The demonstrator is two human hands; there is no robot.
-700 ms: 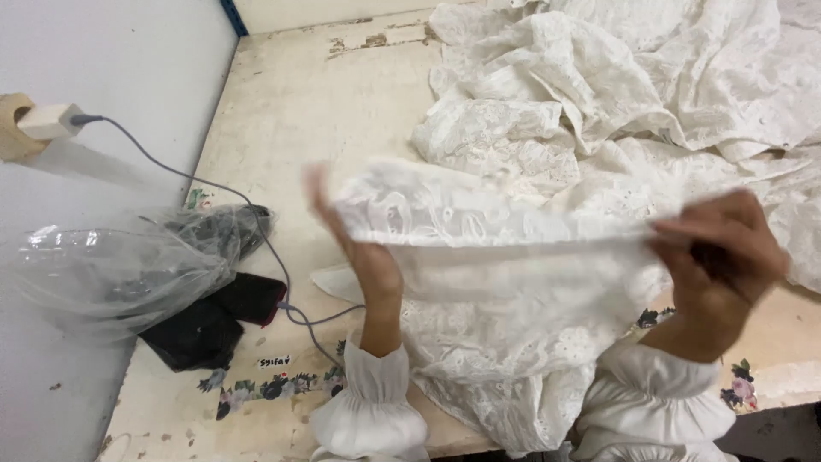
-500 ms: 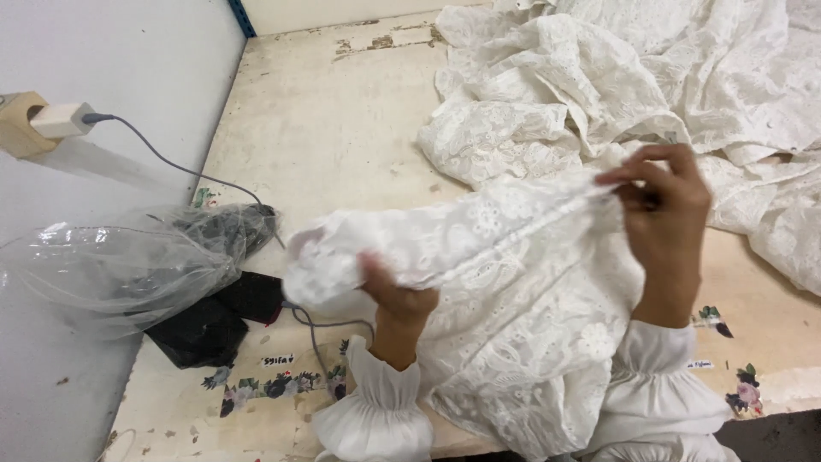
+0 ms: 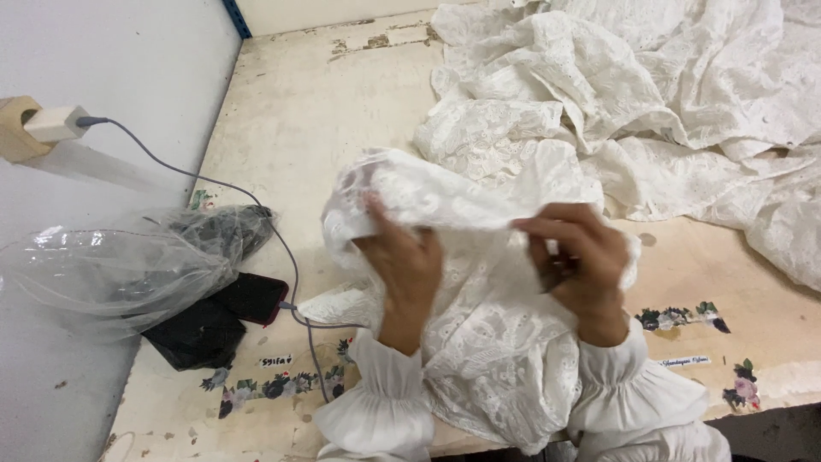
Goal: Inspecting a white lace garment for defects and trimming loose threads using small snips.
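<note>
Your left hand and right hand have closed in together, both gripping the white lace piece, now bunched above the bench.

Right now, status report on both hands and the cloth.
Left hand and right hand: both gripping white lace cloth, raised off table. Charging cable and phone lie left, apart.

Setting: a small garment or sewing workshop. Indicators: a worn, paint-chipped worktable edged with flower stickers; a large heap of white lace fabric spread across it; a clear plastic bag at the table's left edge; a phone charging by cable from a wall plug.
</note>
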